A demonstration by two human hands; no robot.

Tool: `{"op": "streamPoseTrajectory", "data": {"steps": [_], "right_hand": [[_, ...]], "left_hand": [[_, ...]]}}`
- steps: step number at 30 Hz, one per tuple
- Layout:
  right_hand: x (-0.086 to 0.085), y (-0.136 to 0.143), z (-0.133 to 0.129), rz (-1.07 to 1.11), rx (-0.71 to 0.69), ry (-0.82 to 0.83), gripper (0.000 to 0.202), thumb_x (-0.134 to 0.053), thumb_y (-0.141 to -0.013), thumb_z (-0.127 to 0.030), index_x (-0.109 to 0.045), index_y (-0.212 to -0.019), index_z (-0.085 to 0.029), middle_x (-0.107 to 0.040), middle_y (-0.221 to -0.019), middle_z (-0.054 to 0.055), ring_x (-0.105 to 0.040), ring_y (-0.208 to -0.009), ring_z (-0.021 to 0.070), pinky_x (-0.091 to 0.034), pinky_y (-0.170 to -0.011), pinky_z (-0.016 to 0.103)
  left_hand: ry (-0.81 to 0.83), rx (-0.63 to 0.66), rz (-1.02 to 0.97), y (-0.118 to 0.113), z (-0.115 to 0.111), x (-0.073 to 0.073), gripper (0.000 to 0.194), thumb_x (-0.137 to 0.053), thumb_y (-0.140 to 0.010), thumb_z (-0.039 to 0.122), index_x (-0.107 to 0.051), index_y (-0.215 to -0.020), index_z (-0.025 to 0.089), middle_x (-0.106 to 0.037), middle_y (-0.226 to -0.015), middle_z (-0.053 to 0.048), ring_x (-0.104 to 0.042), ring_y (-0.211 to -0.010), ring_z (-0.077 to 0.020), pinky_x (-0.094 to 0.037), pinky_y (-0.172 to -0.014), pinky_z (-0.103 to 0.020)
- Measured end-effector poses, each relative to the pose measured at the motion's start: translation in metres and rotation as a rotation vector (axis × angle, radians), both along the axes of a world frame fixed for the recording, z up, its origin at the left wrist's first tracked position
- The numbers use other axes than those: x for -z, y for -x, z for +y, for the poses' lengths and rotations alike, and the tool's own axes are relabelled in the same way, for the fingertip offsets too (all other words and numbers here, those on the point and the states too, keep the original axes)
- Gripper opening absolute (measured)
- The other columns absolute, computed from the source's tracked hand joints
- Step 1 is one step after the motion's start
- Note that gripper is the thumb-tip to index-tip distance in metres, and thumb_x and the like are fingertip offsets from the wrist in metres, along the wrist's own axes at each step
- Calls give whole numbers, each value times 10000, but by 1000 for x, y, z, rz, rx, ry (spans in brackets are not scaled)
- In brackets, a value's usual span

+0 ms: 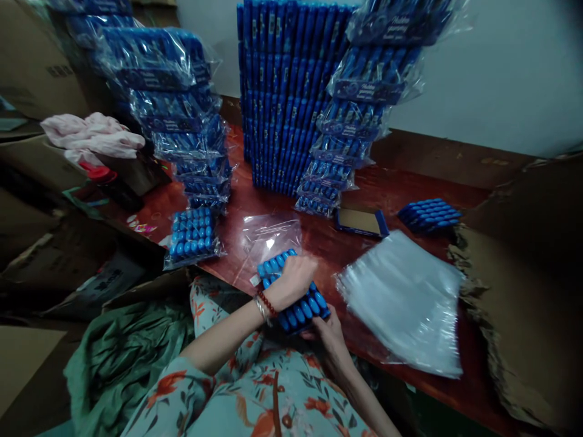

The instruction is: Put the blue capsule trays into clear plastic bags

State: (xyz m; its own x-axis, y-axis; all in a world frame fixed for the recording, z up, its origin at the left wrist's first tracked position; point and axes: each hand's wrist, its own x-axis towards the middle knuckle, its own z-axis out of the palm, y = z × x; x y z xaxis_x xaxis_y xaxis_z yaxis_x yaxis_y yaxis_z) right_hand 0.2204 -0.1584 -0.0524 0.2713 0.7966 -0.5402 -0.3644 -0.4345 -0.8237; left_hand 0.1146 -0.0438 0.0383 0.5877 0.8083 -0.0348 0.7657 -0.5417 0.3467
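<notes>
Seen from the wearer's head, a blue bundle (pixel 298 314) of rounded, row-packed pieces lies at six o'clock, just below the middle of the view, by the near edge of a red surface (pixel 319 243). The right hand (pixel 328 332) has its grip on the bundle's near corner at five o'clock. The left hand (pixel 297 276) curls over the top; it is blurred, so I cannot tell whether its grip clasps or only presses. If the right grip slackens while the left hand pushes, the bundle could slide toward the wearer's lap, or its rows could skew apart. A clear bag (pixel 273 232) lies flat just beyond, toward twelve o'clock; the left wrist's beaded bracelet (pixel 268 303) could snag its thin film. Loose clear sleeves (pixel 403 309) fan out at four o'clock, where a stray right elbow could scatter them. Tall stacks of film-wrapped packs, at ten (pixel 182 139) and one o'clock (pixel 350 127), look slippery and uneven; a knock to the surface could topple them.
</notes>
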Motion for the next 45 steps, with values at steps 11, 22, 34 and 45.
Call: {"op": "streamPoseTrajectory", "data": {"steps": [11,22,34,45], "right_hand": [[-4,-3,-3,66,-23,97,451,-703,-515,-243,-478,-904,-201,-579,-597,-67,-585,-448,148,-507,-437,261],[-11,7,-19,26,-130,39,523,-699,-582,-282,-436,-1026,-202,-609,-635,-50,-572,-422,140,-483,-406,241],[-34,7,-16,114,-316,-119,544,-755,-638,-437,-435,-1031,-241,-557,-608,-62,-497,-394,105,-405,-370,214],[-7,5,-14,39,-235,16,495,-639,-581,-265,-413,-1017,-209,-573,-533,-73,-524,-365,135,-440,-359,226]], "left_hand": [[-250,-110,-34,60,-53,31,236,-410,-928,188,-604,-1061,196,-612,-910,-68,-553,-850,-206,-424,-761,-331],[-92,-472,-801,70,25,20,262,-516,-882,303,-698,-815,126,-670,-719,-19,-561,-651,-129,-410,-634,-221],[536,-70,-695,105,44,-22,479,-538,-790,552,-573,-597,115,-311,-547,53,-269,-533,-74,-188,-484,-211],[274,10,-340,84,18,-11,312,-498,-893,319,-687,-760,109,-614,-673,-12,-501,-628,-119,-353,-600,-215]]}}
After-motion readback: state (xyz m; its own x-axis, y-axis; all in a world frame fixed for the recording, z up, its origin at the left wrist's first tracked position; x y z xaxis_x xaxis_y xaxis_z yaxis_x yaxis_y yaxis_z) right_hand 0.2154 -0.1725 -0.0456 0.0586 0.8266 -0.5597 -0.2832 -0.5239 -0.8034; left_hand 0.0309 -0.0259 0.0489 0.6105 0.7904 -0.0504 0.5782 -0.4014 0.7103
